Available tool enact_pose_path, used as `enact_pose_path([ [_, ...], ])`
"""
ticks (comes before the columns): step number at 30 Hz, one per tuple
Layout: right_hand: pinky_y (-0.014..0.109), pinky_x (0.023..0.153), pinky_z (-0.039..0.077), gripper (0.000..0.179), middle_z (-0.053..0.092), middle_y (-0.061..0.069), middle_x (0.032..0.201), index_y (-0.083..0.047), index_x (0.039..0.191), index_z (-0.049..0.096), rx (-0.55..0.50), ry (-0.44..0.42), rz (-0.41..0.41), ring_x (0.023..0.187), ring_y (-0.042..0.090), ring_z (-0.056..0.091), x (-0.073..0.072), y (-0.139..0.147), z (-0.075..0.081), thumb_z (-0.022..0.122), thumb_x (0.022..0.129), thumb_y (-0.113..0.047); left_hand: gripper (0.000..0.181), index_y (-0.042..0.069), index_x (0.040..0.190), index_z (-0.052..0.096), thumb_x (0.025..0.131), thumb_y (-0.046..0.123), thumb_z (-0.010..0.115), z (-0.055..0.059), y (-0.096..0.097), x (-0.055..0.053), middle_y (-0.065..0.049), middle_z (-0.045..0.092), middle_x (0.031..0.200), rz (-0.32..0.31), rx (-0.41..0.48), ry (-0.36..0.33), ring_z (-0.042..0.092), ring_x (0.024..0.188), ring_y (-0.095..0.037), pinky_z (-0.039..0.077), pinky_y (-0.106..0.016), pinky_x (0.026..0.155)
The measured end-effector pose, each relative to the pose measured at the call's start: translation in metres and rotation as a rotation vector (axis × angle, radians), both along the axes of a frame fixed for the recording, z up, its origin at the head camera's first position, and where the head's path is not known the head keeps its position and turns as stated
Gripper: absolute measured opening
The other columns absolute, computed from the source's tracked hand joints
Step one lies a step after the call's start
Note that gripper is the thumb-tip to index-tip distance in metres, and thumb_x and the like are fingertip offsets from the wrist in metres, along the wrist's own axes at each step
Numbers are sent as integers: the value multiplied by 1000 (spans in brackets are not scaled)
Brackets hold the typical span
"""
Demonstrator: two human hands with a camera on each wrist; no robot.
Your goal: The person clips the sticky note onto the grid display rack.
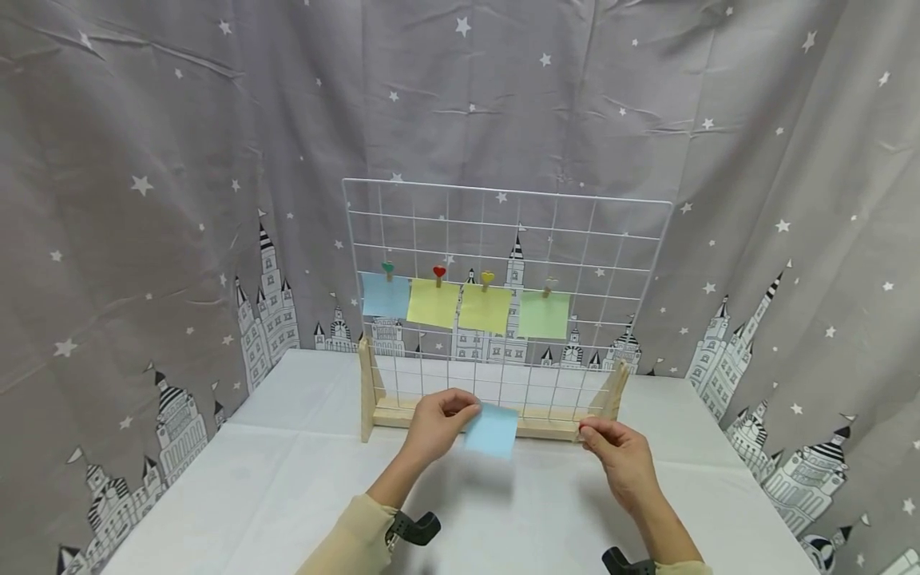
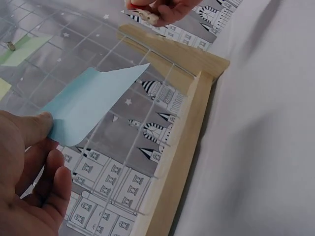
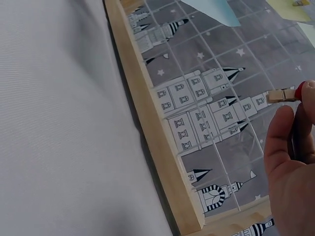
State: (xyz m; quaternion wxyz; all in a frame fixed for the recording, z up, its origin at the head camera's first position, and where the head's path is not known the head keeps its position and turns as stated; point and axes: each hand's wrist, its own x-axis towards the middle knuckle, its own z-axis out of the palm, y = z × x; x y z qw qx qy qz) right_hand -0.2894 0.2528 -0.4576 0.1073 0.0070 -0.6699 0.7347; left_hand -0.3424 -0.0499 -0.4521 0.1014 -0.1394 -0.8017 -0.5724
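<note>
My left hand (image 1: 440,425) pinches a blue sticky note (image 1: 492,430) by its edge between thumb and fingers, in front of the lower part of a white wire grid (image 1: 503,194). In the left wrist view the note (image 2: 93,101) bends slightly away from the thumb. My right hand (image 1: 624,461) holds a small wooden clothespin (image 3: 281,95) with a red end between thumb and forefinger, near the grid's right foot. Higher on the grid, a blue note (image 1: 386,296), two yellow notes (image 1: 433,304) and a green note (image 1: 544,316) hang from clothespins with heart-shaped tops.
A wooden stand (image 1: 549,429) with a foot at each end holds the grid upright on a white-covered table (image 1: 287,463). Behind it hangs a grey curtain (image 1: 287,120) printed with stars and castles. Both wrists carry black camera mounts (image 1: 415,529).
</note>
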Motion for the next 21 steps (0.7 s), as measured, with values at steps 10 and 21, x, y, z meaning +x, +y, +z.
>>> enact_pose_path([
  [10, 21, 77, 57, 20, 77, -10, 103, 8, 109, 73, 47, 46, 4, 91, 5, 69, 1, 5, 6, 73, 95, -6, 10, 16, 99, 79, 95, 25, 76, 10, 14, 0, -2, 79, 93, -57, 47, 25, 66, 79, -14, 54, -27, 71],
  [21, 18, 83, 57, 27, 76, -13, 99, -3, 123, 73, 34, 34, -19, 93, 0, 67, 1, 8, 13, 69, 96, 0, 7, 19, 99, 79, 95, 24, 76, 19, 24, 1, 2, 78, 93, -63, 46, 13, 66, 81, -13, 55, -27, 73],
])
